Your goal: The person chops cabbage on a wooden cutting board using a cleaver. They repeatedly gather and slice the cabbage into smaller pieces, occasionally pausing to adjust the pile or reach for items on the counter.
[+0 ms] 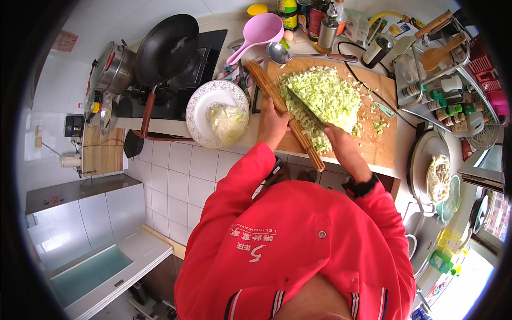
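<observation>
Chopped greens [328,96] top a board [380,146] on the kitchen counter [406,137], left hand [276,125] grasping sticks [257,74], right hand [344,145] knife [304,108].

Grey cabinets [96,224] border a pale tiled floor [178,184] opposite a window [498,214].

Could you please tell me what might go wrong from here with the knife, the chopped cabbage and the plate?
The left hand grips the bamboo roll close to the knife in the right hand, so a slip could nick a finger.
Chopped cabbage reaches near the front edge of the cutting board, so pieces might fall off.
The plate sits close to the counter's front edge, where a passing arm could knock it.
</observation>
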Available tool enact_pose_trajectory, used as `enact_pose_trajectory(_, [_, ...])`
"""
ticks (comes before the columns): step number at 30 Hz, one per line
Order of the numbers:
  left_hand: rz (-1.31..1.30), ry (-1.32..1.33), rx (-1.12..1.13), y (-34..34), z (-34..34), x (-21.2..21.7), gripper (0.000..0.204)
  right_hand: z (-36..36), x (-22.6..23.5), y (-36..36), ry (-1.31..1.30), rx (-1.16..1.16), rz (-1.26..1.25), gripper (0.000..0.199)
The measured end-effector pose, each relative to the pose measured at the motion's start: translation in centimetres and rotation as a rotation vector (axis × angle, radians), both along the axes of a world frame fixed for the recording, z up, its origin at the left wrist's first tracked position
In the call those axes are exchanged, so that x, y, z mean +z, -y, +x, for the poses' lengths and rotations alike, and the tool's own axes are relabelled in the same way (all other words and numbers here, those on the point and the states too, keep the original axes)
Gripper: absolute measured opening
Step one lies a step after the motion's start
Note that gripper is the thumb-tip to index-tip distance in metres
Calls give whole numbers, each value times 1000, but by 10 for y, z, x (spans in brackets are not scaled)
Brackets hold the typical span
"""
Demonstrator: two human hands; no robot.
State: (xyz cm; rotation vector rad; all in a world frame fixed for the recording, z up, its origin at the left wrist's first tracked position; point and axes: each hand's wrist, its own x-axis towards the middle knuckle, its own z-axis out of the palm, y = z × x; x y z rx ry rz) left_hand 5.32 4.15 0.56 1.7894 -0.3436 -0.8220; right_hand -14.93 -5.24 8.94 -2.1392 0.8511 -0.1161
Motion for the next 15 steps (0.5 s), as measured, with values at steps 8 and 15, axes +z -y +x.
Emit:
enact_pose_trajectory(8, [8, 19, 7, -2, -3, 2, 78, 2, -2, -1, 102, 26, -66, 34])
enact_pose_trajectory(15, [-37, 15, -3, -2, 0, -3, 78, 4, -3, -2, 63, -36, -75, 34])
